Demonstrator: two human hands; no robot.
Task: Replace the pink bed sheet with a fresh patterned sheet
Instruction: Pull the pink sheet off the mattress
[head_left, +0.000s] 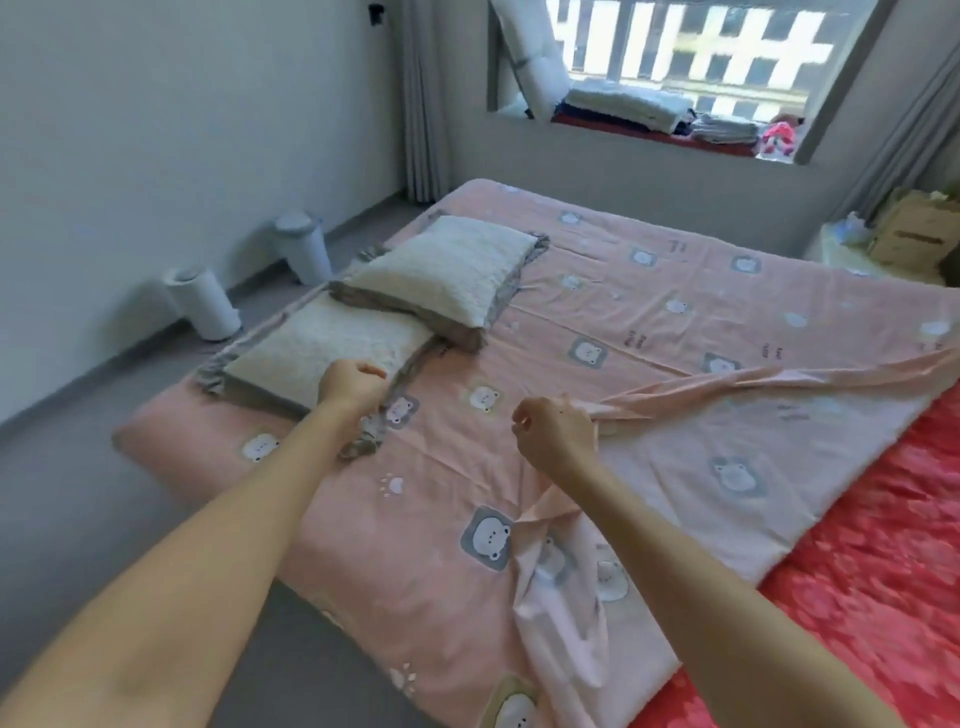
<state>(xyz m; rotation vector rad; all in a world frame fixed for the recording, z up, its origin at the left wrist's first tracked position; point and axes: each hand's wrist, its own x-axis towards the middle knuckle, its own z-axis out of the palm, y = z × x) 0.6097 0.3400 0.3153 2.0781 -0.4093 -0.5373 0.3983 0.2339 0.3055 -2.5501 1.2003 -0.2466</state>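
Head view. Inspector: Position of the sheet?
Clerk: Pink sheet (597, 291) covers the bed (156, 441). Its right side is folded back, pale underside up, with a red cover (857, 545) exposed beneath.
Inspector: Hands?
Clerk: Right hand (553, 434) grips a bunched fold of the sheet, lifted off the bed. Left hand (353, 387) is curled at the near pillow (311, 353), over its grey frill (363, 441); whether it holds the frill, cannot tell. Second pillow (441, 265) overlaps the first.
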